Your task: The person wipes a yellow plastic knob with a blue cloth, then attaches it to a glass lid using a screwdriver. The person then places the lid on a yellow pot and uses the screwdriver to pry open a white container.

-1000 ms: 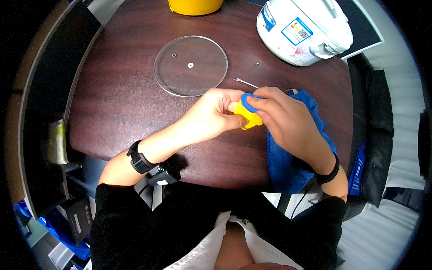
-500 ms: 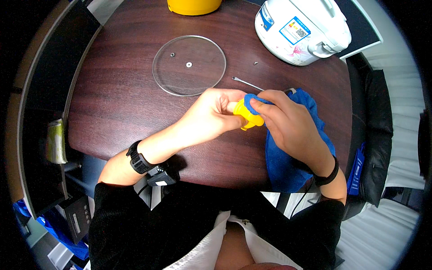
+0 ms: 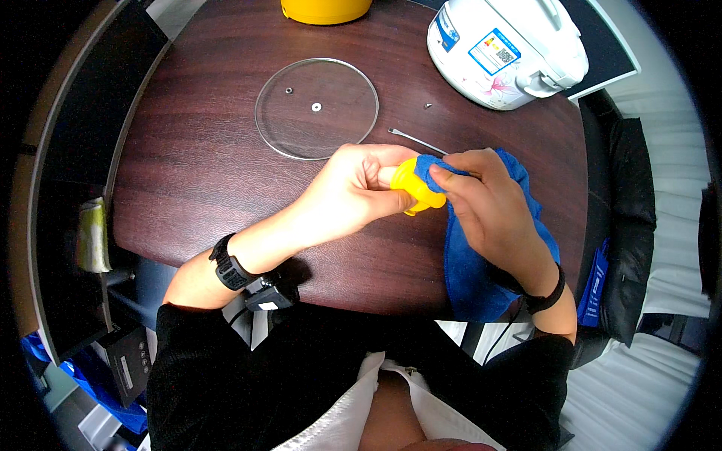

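Observation:
Over the near middle of the table, my left hand [image 3: 353, 184] is closed on a yellow lid knob [image 3: 408, 180], thumb on its near side and fingers at its flared end. From the right, my right hand [image 3: 492, 214] pinches a fold of blue cloth [image 3: 481, 282] and presses it against the knob. The rest of the cloth hangs under that hand down to the table's front edge. Beyond my hands lies a round glass lid [image 3: 316, 135] with a metal rim. A screwdriver [image 3: 414, 139] points out from behind my right fingers, its handle hidden.
On the lid area sit a pale washer [image 3: 317, 107] and a small metal nut [image 3: 289, 90]. A tiny screw [image 3: 428, 105] lies right of the lid. A white rice cooker [image 3: 508, 56] stands at the back right, a yellow pot [image 3: 326, 11] at the far edge of the dark table [image 3: 188, 165].
My right hand has shifted slightly right and up with the cloth fold, which now covers less of the knob. The knob has tilted a little; my left hand keeps its grip.

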`<action>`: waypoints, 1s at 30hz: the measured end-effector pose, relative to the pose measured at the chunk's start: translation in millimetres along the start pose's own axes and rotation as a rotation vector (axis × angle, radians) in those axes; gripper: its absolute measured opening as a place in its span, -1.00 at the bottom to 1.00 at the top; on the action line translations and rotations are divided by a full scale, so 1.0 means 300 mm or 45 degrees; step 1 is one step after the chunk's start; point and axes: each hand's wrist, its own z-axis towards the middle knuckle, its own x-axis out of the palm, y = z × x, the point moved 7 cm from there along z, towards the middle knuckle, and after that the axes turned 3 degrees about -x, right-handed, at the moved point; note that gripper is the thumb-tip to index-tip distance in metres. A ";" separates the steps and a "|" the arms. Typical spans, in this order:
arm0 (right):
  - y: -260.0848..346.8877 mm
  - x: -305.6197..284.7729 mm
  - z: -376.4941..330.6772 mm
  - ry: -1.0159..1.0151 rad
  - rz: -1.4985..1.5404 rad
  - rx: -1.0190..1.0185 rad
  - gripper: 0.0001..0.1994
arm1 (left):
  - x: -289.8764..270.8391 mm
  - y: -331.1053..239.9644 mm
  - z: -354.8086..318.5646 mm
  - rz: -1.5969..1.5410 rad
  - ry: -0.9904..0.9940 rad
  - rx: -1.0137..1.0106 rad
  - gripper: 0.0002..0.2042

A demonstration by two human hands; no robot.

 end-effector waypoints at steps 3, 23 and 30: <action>-0.007 0.002 -0.005 -0.010 -0.013 0.000 -0.58 | -0.005 0.001 0.000 0.016 -0.005 -0.008 -0.58; -0.101 -0.029 -0.056 -0.142 0.113 0.262 -0.79 | -0.079 -0.062 0.016 -0.216 -0.080 0.127 -0.58; -0.098 -0.055 -0.030 -0.422 0.322 0.355 -0.81 | -0.067 -0.031 0.028 -0.178 -0.069 0.100 -0.59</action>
